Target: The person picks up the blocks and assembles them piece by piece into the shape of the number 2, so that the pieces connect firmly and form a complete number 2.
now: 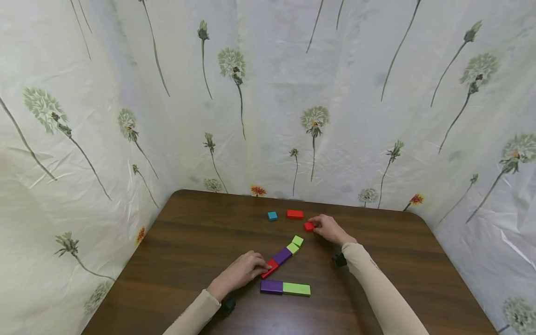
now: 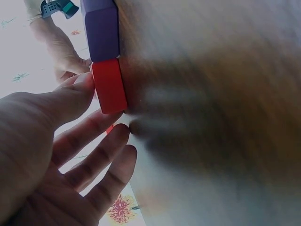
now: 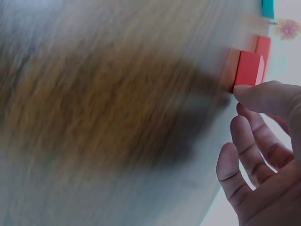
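Observation:
A slanted row of blocks crosses the middle of the table. Its near end is a red block (image 1: pixel 270 268), then come a purple block (image 1: pixel 282 256) and two small lime-green blocks (image 1: pixel 292 248). With thumb and fingertips my left hand (image 1: pixel 239 273) holds that red block at the row's end, its other fingers spread in the left wrist view. Farther off, my right hand (image 1: pixel 329 229) pinches a small red block (image 3: pixel 247 69) close over the tabletop, beyond the row's green end. The right thumb lies on the block's near side.
Nearer me, a purple block (image 1: pixel 271 287) and a long lime-green block (image 1: pixel 296 289) lie end to end. Toward the back sit a small blue block (image 1: pixel 272 216) and a longer red block (image 1: pixel 295 214). A floral curtain (image 1: pixel 268 116) hangs behind the brown table (image 1: pixel 188 242).

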Action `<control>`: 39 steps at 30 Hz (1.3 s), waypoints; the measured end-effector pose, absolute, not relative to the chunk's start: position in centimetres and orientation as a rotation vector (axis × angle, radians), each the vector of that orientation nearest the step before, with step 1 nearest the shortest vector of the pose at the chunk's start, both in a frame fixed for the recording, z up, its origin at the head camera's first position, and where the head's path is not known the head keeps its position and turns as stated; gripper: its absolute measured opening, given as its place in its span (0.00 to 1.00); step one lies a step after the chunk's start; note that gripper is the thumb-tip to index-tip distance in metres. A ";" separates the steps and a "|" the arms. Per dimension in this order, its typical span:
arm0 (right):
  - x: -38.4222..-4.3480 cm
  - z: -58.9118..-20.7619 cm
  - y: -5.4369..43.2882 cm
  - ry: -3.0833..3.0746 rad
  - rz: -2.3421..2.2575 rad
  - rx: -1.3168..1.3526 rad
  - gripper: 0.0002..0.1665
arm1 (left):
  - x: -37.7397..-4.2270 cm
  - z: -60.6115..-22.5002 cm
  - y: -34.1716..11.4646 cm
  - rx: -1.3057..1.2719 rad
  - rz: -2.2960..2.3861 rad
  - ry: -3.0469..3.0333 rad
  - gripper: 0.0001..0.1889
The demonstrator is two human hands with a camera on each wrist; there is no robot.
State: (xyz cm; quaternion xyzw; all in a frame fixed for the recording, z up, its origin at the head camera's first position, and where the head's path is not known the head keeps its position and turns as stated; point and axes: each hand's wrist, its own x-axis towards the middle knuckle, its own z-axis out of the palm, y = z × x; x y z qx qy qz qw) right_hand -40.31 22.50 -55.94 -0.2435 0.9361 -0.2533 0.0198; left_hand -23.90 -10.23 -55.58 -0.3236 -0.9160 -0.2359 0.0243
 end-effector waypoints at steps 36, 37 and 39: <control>-39.6 -55.7 20.1 2.853 -0.734 -0.877 0.22 | -23.9 -55.6 -10.2 -1.012 -0.697 -2.816 0.08; -39.6 -55.7 20.1 2.852 -0.735 -0.873 0.22 | -23.9 -55.6 -10.2 -1.012 -0.700 -2.817 0.08; -39.5 -55.8 20.0 2.849 -0.737 -0.859 0.22 | -23.9 -55.6 -10.2 -1.014 -0.703 -2.818 0.08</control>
